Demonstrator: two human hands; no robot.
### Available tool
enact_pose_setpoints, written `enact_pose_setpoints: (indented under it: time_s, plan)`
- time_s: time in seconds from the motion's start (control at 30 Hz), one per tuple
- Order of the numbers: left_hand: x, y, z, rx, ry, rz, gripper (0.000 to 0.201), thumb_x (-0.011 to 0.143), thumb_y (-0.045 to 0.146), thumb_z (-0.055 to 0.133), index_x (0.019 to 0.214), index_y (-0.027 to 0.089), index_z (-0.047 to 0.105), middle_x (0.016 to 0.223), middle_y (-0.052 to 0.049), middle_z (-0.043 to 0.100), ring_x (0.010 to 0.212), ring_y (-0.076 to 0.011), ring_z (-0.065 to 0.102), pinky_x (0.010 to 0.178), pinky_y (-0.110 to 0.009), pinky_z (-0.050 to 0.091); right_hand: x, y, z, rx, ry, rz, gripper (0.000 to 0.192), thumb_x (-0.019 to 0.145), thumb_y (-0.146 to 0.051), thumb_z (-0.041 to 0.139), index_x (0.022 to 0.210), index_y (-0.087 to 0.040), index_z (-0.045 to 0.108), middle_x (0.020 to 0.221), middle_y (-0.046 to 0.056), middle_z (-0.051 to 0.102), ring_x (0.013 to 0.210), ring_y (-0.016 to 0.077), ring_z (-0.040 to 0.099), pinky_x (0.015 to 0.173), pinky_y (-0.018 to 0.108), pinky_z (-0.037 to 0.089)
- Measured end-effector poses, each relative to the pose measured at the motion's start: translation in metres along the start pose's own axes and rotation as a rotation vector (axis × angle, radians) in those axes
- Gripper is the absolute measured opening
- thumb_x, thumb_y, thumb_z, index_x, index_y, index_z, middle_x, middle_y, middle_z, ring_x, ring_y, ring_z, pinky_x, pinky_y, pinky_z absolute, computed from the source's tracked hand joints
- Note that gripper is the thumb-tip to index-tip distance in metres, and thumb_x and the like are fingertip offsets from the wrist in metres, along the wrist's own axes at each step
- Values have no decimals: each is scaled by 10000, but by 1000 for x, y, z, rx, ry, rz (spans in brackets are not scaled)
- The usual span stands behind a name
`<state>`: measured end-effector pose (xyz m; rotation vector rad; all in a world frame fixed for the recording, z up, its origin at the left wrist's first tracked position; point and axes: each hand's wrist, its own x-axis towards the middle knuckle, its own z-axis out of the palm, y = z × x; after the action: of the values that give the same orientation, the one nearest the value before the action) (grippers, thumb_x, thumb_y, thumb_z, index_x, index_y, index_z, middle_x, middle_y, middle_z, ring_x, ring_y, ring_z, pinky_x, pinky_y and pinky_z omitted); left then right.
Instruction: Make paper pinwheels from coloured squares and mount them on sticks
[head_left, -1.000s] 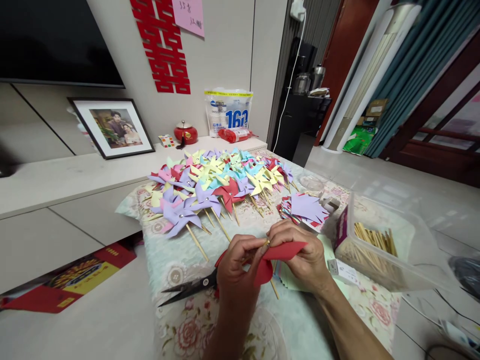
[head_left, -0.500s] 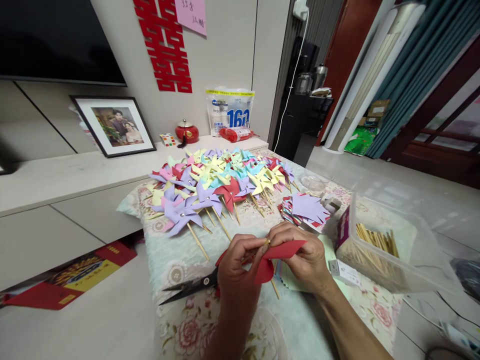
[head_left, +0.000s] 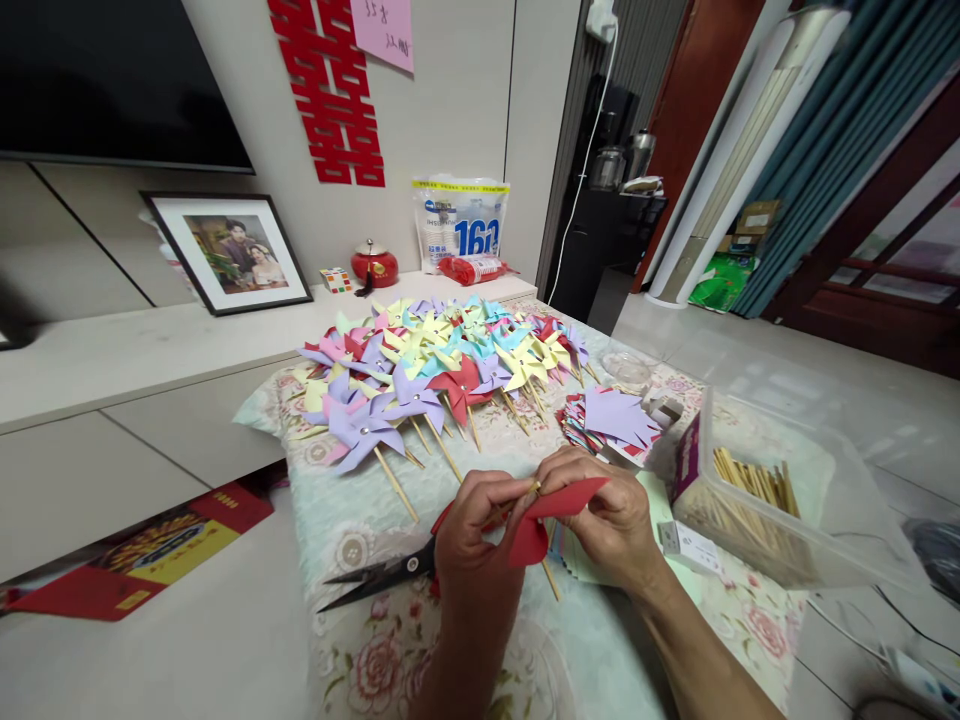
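A red paper pinwheel with curled blades is held between my two hands above the table. My left hand pinches it from the left, its thumb and forefinger by a small pale tip at the middle. From the right, my right hand grips the paper with its fingers bent around the blade. Below the hands a thin wooden stick shows; whether it belongs to this pinwheel I cannot tell. Black scissors lie with parted blades beside my left hand, their red handles partly hidden by it.
Many finished pinwheels cover the back of the flowered tablecloth. Cut paper pieces are stacked at right, near a clear plastic box of wooden sticks. A small white box and pale green sheets lie beside it.
Almost nothing differs. The red blade under my right fingers has shifted slightly, and both hands keep their place and grip.
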<state>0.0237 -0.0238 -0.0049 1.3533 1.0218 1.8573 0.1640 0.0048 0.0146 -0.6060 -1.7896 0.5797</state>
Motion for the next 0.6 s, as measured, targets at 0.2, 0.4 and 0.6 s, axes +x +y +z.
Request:
enact_pose_setpoints:
  time_s: [0.2,0.4,0.6]
  plan:
    - [-1,4,-2,70,-8,32,210,794,86,680,888,259,753,830,14,640,745,-113,603,620,-192,448,1,-3,0,-26,-3,-5,207,856,-29,613,926,-205,696,825,35,688,793,194,643,744,359,508]
    - [-3,3,-4,155,-5,49,200,795,99,686,898,259,749,846,9,638,734,-121,590,609,-210,434,0,-3,2,-33,0,-1,210,855,-25,604,920,-210,681,828,34,688,780,192,636,749,368,494]
    - [-5,1,-5,253,-1,136,178,806,140,676,936,242,743,871,-7,646,748,-136,606,600,-222,458,1,-5,3,-44,11,16,181,866,-44,597,879,-206,677,794,33,687,761,196,633,739,371,489]
